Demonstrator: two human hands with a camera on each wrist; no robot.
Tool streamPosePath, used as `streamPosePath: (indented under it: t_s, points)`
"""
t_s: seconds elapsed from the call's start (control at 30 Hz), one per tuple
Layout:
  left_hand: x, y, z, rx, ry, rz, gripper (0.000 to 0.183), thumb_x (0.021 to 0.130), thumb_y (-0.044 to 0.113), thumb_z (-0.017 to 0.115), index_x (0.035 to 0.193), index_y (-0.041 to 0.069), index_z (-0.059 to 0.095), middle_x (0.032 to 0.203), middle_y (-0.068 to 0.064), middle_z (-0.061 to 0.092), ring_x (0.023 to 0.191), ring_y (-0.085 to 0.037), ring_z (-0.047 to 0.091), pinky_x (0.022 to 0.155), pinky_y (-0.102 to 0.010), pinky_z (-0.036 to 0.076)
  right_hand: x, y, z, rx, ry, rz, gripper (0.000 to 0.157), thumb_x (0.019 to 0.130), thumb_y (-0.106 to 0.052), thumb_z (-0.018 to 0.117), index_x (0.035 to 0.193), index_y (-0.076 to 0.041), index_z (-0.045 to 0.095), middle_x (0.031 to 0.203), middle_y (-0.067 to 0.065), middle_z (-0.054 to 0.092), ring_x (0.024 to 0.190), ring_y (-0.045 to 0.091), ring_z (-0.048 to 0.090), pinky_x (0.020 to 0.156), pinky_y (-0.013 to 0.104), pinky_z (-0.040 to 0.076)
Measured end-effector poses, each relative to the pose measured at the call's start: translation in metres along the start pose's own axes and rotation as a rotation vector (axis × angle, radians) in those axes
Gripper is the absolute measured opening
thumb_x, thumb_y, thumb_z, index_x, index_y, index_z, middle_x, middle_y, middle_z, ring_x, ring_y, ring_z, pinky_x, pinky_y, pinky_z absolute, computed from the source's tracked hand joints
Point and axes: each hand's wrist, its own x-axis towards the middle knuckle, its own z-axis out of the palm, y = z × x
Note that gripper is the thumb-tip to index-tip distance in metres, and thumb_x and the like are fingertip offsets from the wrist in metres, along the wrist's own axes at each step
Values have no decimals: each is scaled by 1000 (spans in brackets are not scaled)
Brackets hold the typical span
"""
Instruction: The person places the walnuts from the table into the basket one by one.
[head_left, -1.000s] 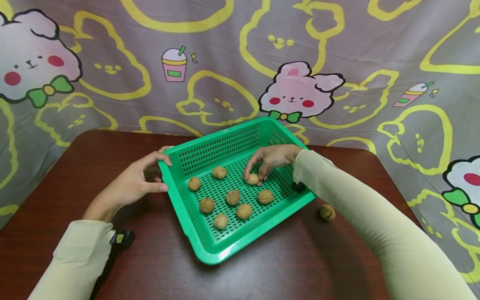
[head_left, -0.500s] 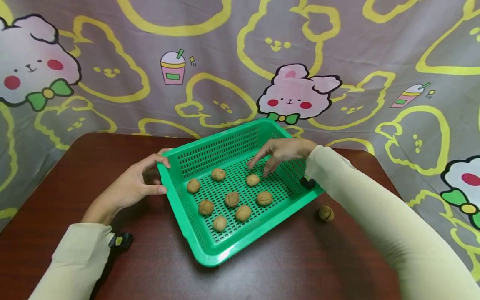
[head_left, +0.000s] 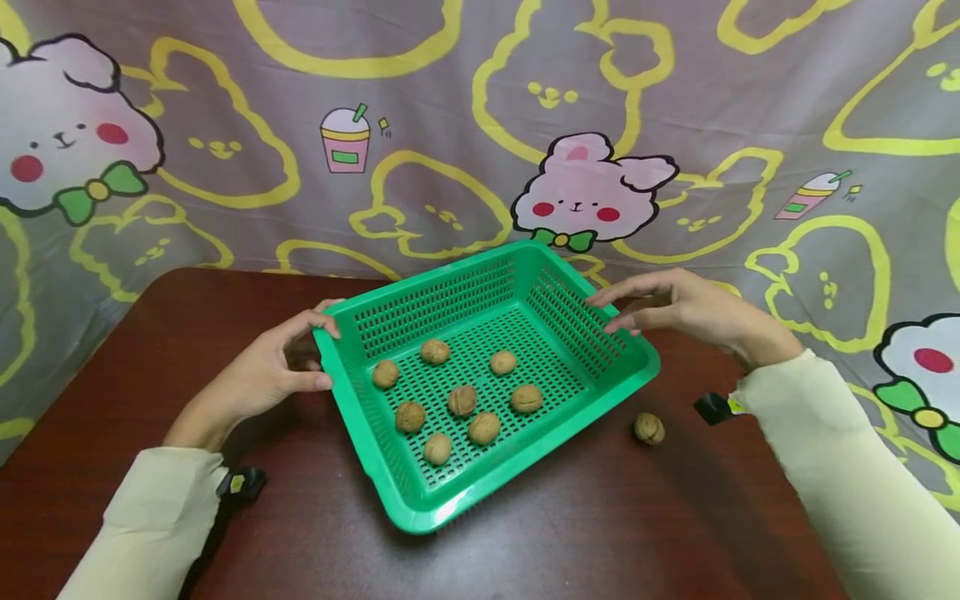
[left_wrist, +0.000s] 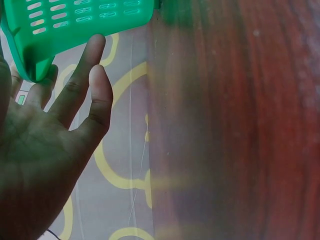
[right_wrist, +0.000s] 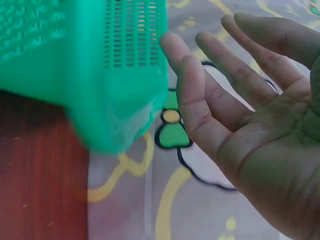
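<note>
A green plastic basket (head_left: 517,454) with slotted walls sits at an angle in the middle of the head view. Several walnuts (head_left: 462,401) lie spread over its floor. My left hand (head_left: 258,379) grips the basket's left rim near the far corner, fingers over the edge and thumb against the outer side. In the left wrist view, the fingers (left_wrist: 75,95) meet the green rim. Close over the right rim hovers my right hand (head_left: 690,312), fingers loosely extended and holding nothing. The right wrist view shows its palm (right_wrist: 270,145) beside the basket's end wall.
One walnut (head_left: 649,429) lies on the dark reddish-brown table (head_left: 600,533), just right of the basket. A cartoon-printed curtain (head_left: 435,100) hangs behind the table's far edge.
My right hand has let go of a pale walnut on the basket floor, then lifted and moved right to the basket's right rim. My left hand has stayed at the left rim.
</note>
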Motion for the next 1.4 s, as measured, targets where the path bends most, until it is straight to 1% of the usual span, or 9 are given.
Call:
streamPosePath:
  t_s: [0.27, 0.43, 0.53, 0.67, 0.77, 0.9, 1.03, 1.13, 1.4]
  points:
    - [1, -2, 1, -12, -5, 30, 48, 86, -2, 82, 124, 5, 52, 167, -23, 28, 105, -3, 62, 80, -20, 52, -72, 39, 25, 43, 184, -95, 34, 106, -2, 56, 139, 4, 60, 140, 2, 67, 106, 19, 74, 82, 30, 59]
    - [0, -2, 0, -6, -2, 40, 48, 85, -3, 82, 123, 4, 53, 168, -23, 28, 106, -3, 62, 80, -20, 51, -102, 58, 49, 32, 375, -36, 31, 105, -4, 59, 135, 0, 64, 129, -3, 73, 98, 16, 74, 75, 29, 57]
    - [0, -2, 0, -8, -3, 30, 48, 86, -2, 81, 124, 5, 52, 167, -22, 28, 101, -5, 63, 79, -20, 52, -113, 69, 62, 44, 450, -20, 30, 104, -2, 61, 133, 2, 64, 125, -2, 75, 95, 16, 74, 73, 29, 56]
    - [-1, -2, 0, -14, -4, 22, 48, 87, -3, 81, 124, 6, 52, 167, -22, 28, 93, -9, 63, 77, -21, 52, -120, 80, 77, 60, 505, -11, 31, 102, -1, 63, 133, 3, 65, 124, -4, 76, 94, 16, 74, 72, 28, 56]
    - [-1, -2, 0, -10, -7, 20, 48, 87, -2, 81, 124, 6, 52, 168, -22, 27, 91, -10, 63, 77, -22, 52, -124, 87, 87, 56, 533, 27, 33, 103, -4, 64, 135, 2, 64, 117, -3, 78, 93, 16, 74, 73, 28, 57]
    - [1, -1, 1, 0, -8, 21, 48, 86, -1, 82, 124, 6, 52, 168, -23, 27, 93, -10, 64, 78, -21, 53, -127, 95, 98, 54, 550, 80, 36, 103, -9, 66, 138, 0, 63, 107, 5, 80, 92, 15, 74, 72, 28, 57]
    - [2, 1, 0, 1, -9, 21, 48, 86, -1, 82, 123, 5, 52, 168, -24, 26, 91, -10, 65, 77, -21, 53, -125, 105, 105, 128, 535, 82, 38, 102, -7, 66, 138, 2, 61, 105, 12, 80, 91, 12, 75, 71, 28, 57]
    - [2, 0, 0, -1, -10, 19, 48, 86, -1, 82, 123, 5, 52, 168, -24, 26, 91, -11, 65, 77, -22, 53, -121, 112, 109, 169, 526, 100, 39, 102, -8, 67, 139, 2, 60, 103, 11, 80, 89, 12, 76, 69, 28, 57]
    - [0, -1, 0, -8, -5, -6, 48, 86, -1, 82, 123, 11, 53, 167, -25, 27, 87, -13, 64, 74, -23, 53, -108, 118, 109, 234, 494, 262, 46, 100, -17, 72, 142, -5, 59, 101, 1, 80, 86, 14, 77, 70, 29, 58]
